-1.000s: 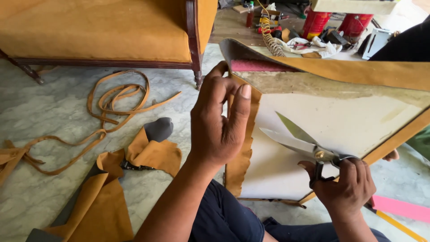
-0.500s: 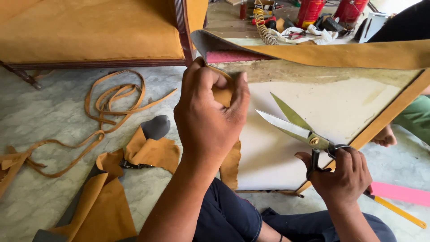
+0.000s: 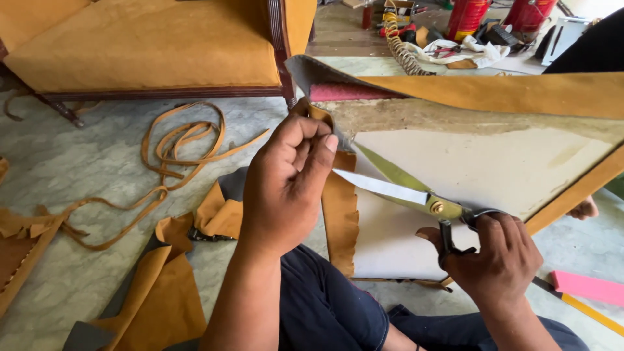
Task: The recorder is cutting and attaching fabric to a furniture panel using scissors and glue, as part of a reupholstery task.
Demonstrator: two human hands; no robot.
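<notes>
My left hand (image 3: 286,185) pinches a flap of mustard-coloured fabric (image 3: 340,208) at the corner of a flat upholstered panel (image 3: 494,162) that rests against my lap. My right hand (image 3: 497,260) grips the black handles of large scissors (image 3: 403,190). Their blades are spread apart and point left, with the tips right at my left fingers and the fabric edge. The panel's pale backing faces me, and mustard fabric wraps over its top edge (image 3: 520,91).
Long mustard strips (image 3: 182,146) and larger fabric scraps (image 3: 162,292) lie on the marble floor to my left. A mustard-cushioned sofa with a dark wooden leg (image 3: 281,49) stands behind. Red canisters (image 3: 468,16), a coiled spring and rags sit at the back. A pink block (image 3: 588,286) lies at right.
The scissors have moved left across the panel until their spread blades reach the fabric at my left fingers. My left hand has shifted its pinch lower on the corner flap.
</notes>
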